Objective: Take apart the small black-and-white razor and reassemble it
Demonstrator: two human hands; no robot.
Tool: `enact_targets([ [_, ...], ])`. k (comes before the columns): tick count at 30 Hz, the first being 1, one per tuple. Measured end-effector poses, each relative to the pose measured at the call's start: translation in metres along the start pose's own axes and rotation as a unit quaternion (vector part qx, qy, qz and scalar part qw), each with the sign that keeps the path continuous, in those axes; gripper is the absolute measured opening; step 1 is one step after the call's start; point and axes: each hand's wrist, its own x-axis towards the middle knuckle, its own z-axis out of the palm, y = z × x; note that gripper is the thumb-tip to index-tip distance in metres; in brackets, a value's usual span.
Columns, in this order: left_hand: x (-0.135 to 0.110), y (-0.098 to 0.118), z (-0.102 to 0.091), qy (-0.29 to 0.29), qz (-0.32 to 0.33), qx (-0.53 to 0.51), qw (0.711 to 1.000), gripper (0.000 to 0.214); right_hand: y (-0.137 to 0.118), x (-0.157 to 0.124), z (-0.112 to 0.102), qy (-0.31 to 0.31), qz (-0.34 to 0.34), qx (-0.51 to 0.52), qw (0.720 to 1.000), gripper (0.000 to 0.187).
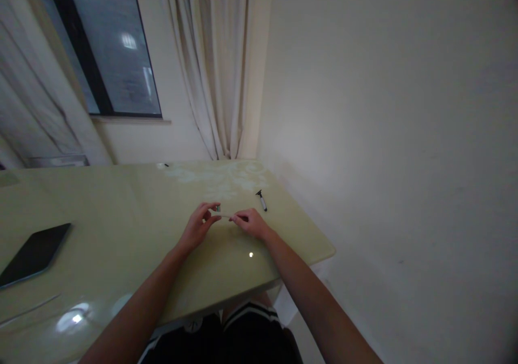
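Note:
Between my two hands, just above the table, is a thin whitish stick with a small green-and-white block at its left end, which looks like a toothbrush [225, 215]. The thumb and index finger of my left hand [199, 224] pinch the green end from below and above. My right hand [251, 223] closes its fingertips on the other end of the stick, hiding that part. A razor [262, 201] with a black head and grey handle lies on the table beyond my right hand, touching neither hand.
The pale, glossy table [121, 207] ends at a rounded right corner near the wall [384, 137]. A dark flat tablet-like object [36, 253] lies on the left, with a thin rod [30, 310] nearer me. A small dark item [166, 164] sits at the far edge, before the curtain [214, 67].

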Motion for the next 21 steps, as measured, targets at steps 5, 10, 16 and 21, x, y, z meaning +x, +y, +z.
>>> enact_targets([
  [5, 0.0009, -0.0023, -0.0041, -0.011, 0.003, 0.011, 1.0, 0.031, -0.0007, -0.0002, 0.0, 0.046, 0.028, -0.024, 0.998, 0.043],
  [10, 0.0001, -0.0069, -0.0053, -0.015, -0.009, 0.009, 1.0, 0.033, -0.0013, -0.0008, -0.001, -0.004, 0.008, 0.008, 1.0, 0.041],
  [16, -0.0003, -0.0097, -0.0049, -0.02, -0.018, 0.0, 1.0, 0.034, -0.0017, -0.0019, -0.0018, 0.0, 0.006, -0.008, 1.0, 0.04],
  [21, 0.0, -0.007, -0.0072, -0.034, -0.016, 0.005, 0.999, 0.031, -0.0019, -0.0022, -0.0017, 0.035, 0.022, -0.035, 0.999, 0.045],
])
